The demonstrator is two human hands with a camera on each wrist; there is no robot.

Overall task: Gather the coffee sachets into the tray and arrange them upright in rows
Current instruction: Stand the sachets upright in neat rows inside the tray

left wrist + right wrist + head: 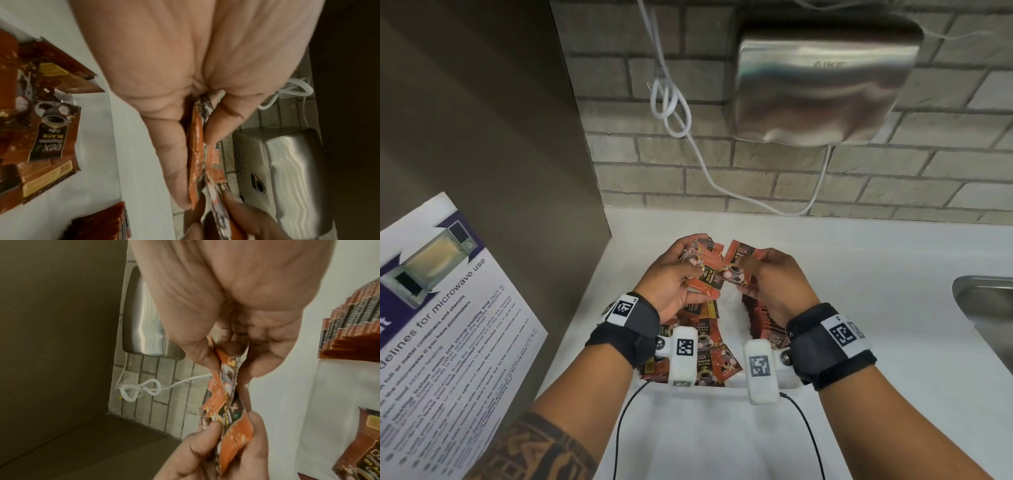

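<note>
Both hands hover over a white tray (722,388) on the counter. My left hand (693,270) grips a fanned bunch of orange-red coffee sachets (703,262). The right hand (748,274) pinches one sachet (739,263) that touches the bunch. In the left wrist view the bunch (197,154) sits between thumb and fingers. Seen from the right wrist, the pinched sachet (228,374) meets the bunch (236,434). Loose sachets (702,342) lie flat in the tray's left part. An upright row of sachets (763,318) stands along its right side.
A steel hand dryer (822,85) hangs on the brick wall ahead, with a looped white cable (671,102) beside it. A steel sink (986,308) lies at the right. A brown panel with a microwave notice (448,325) stands at the left.
</note>
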